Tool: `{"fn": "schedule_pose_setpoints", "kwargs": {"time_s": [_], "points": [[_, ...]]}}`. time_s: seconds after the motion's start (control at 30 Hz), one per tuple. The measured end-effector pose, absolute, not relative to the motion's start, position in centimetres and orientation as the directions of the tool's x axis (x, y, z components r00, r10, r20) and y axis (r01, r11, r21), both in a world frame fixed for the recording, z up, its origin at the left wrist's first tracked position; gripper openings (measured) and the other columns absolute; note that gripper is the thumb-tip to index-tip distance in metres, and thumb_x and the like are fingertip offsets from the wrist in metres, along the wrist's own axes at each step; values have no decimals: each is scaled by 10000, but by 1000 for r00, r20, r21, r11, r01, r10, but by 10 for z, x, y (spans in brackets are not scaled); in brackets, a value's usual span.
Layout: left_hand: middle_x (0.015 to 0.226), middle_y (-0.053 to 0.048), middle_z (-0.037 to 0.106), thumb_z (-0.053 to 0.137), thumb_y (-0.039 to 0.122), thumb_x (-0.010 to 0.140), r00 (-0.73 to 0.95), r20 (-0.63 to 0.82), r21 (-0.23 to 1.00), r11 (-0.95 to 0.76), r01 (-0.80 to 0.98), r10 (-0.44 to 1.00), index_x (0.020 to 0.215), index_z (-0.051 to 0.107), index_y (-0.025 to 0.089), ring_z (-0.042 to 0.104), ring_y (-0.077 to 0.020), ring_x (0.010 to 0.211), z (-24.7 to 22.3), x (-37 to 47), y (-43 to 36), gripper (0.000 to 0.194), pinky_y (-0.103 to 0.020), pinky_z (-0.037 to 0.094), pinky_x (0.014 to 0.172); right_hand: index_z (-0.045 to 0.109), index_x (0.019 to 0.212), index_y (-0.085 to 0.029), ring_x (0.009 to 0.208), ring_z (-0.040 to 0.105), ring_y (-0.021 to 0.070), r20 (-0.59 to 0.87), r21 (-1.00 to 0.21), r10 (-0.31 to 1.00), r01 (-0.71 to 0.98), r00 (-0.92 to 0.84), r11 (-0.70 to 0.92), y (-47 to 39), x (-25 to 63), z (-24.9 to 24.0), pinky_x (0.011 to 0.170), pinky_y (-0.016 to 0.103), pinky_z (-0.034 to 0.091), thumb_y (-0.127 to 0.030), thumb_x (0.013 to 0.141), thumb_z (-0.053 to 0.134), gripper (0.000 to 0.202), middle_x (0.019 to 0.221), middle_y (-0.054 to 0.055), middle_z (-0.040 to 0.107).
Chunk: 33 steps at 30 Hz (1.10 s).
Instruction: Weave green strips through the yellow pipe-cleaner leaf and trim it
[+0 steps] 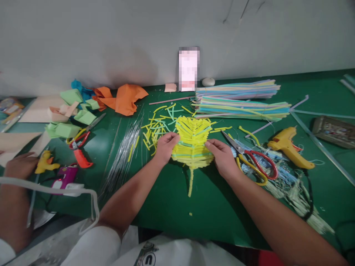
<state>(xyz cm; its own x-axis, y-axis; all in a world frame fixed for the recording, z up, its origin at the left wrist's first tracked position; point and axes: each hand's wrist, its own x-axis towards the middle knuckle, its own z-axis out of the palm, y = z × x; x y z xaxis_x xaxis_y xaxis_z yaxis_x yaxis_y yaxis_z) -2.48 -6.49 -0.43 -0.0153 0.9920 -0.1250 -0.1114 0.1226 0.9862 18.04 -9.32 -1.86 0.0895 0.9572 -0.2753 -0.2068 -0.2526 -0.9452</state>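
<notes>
A leaf-shaped piece (193, 142) made of yellow and pale green strips lies at the centre, its yellow stem pointing toward me. My left hand (167, 145) pinches its left edge between thumb and fingers. On the opposite side my right hand (221, 154) grips the right edge in the same way. Short cut yellow and green pieces (155, 131) are scattered beyond my left hand. Red-and-yellow-handled scissors (249, 155) rest just right of my right hand, over pale blue scraps.
Bundled coloured strips (241, 107) lie at the back, near a propped phone (189, 70). A yellow glue gun (291, 146) is at right. Thin wires (124, 153), orange paper (129, 99) and more scissors (80, 142) are on the left, beside another person's hand (20, 166).
</notes>
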Motion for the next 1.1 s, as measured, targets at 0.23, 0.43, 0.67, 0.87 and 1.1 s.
{"fn": "schedule_pose_setpoints", "kwargs": {"time_s": [0.23, 0.43, 0.67, 0.87, 1.1], "points": [[606, 32, 519, 743, 436, 702, -8, -123, 985, 121, -122, 992, 683, 617, 162, 445, -80, 554, -5, -25, -65, 302, -211, 362, 527, 682, 725, -225, 687, 552, 131, -268, -950, 959, -193, 92, -247, -93, 180, -17, 686, 267, 455, -468, 642, 804, 284, 718, -24, 628], [610, 34, 524, 743, 420, 701, -10, -123, 984, 121, -130, 992, 683, 622, 163, 438, -74, 552, -3, -25, -65, 285, -206, 355, 527, 680, 729, -223, 692, 555, 139, -265, -951, 961, -184, 73, -248, -93, 180, -19, 690, 277, 457, -478, 651, 793, 290, 720, -22, 628], [622, 31, 546, 744, 429, 696, -7, -127, 983, 125, -132, 992, 695, 632, 163, 463, -81, 563, -4, -25, -65, 289, -212, 377, 543, 686, 742, -225, 681, 540, 126, -272, -945, 961, -207, 58, -255, -93, 181, -18, 675, 265, 444, -460, 641, 807, 283, 726, -26, 629], [623, 29, 537, 738, 414, 709, -8, -117, 987, 115, -112, 993, 697, 634, 162, 460, -84, 568, -5, -25, -65, 273, -215, 372, 546, 689, 744, -230, 692, 543, 123, -274, -942, 960, -219, 57, -256, -92, 182, -19, 691, 262, 443, -433, 644, 813, 258, 733, -30, 630], [620, 37, 513, 741, 422, 701, 2, -111, 984, 110, -143, 994, 672, 607, 164, 434, -78, 560, -2, -25, -65, 293, -215, 349, 539, 691, 729, -236, 685, 549, 119, -285, -934, 956, -243, 68, -261, -92, 180, -19, 691, 264, 446, -423, 642, 816, 240, 730, -38, 631]]}}
